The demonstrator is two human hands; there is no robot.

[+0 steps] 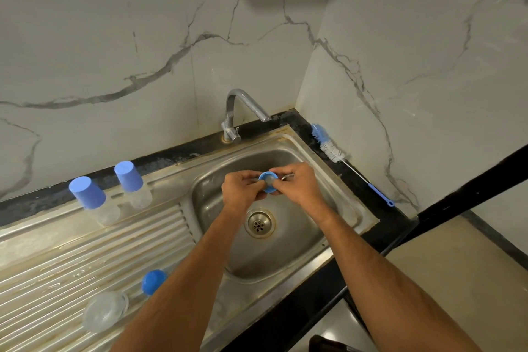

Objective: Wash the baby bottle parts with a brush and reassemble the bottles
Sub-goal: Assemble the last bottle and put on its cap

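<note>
Seen from above, over a steel sink [337,197] set in a corner of marble-patterned wall. Held over the basin, just above the drain [260,222]: a small blue collar ring [268,182] with a clear teat seated in its middle, pinched from both sides. Left hand [243,187] curled round the ring's left edge, fingertips pinching it; right hand [295,183] likewise curled and pinching the right edge. Tap [243,111] behind, no water visibly running. On the counter edge to the right, well apart from the hands, a bottle brush [331,148] lying idle. On the ribbed draining board at left, two capped bottles [94,200] standing upright side by side, apparently finished; nearer the viewer, a clear bottle body [104,310] lying on its side, with a second blue part [153,281] just beside it. Likely step: fitting teat into ring, part of reassembly. Next, probably: reaching left for the lying bottle, then screwing the ring squarely onto its neck.
</note>
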